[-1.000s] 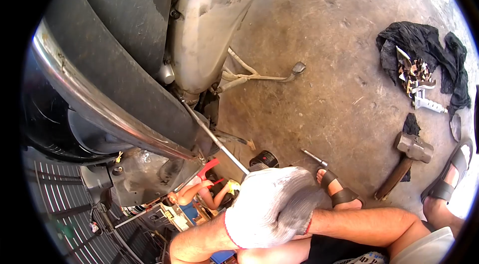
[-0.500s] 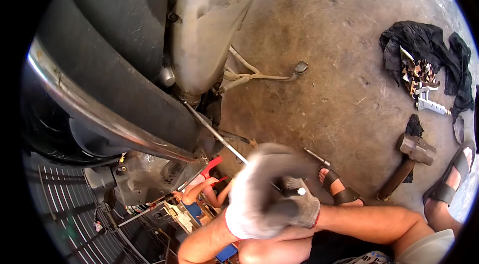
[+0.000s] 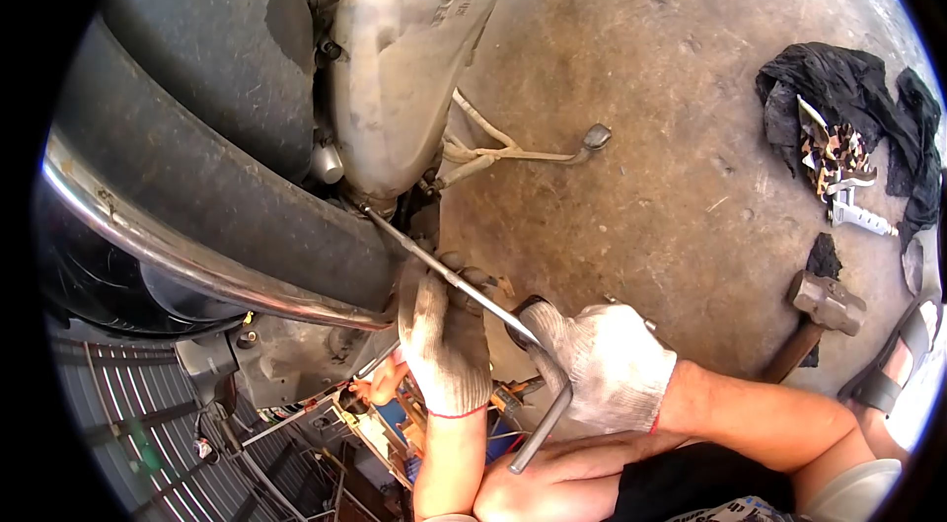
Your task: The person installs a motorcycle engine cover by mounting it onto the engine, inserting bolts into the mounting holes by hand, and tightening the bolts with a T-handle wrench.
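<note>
My left hand [image 3: 444, 339], in a dirty knitted work glove, is closed at the long metal shaft of a socket wrench [image 3: 419, 251], its dark fingertips curled beneath it and partly hidden. My right hand [image 3: 612, 364], gloved too, grips the wrench near its handle end. The handle bar [image 3: 541, 431] sticks out below that fist, angled to the shaft. The far tip of the wrench meets the underside of a motorbike, at the narrow end of a grey Honda-marked casing [image 3: 395, 108]. Beside that tip runs the rear tyre or dark guard [image 3: 227, 167], edged by a shiny rim.
A centre stand [image 3: 523, 155] juts from the motorbike over the concrete floor. To the right lie a hammer [image 3: 824, 305], a black cloth [image 3: 829, 78] and a pile of small metal parts [image 3: 838, 162]. Another person [image 3: 380, 384] is partly visible behind the motorbike.
My left hand has moved from a blurred spot near the handle up to the shaft. My right hand has shifted slightly, and the handle bar now points down and left.
</note>
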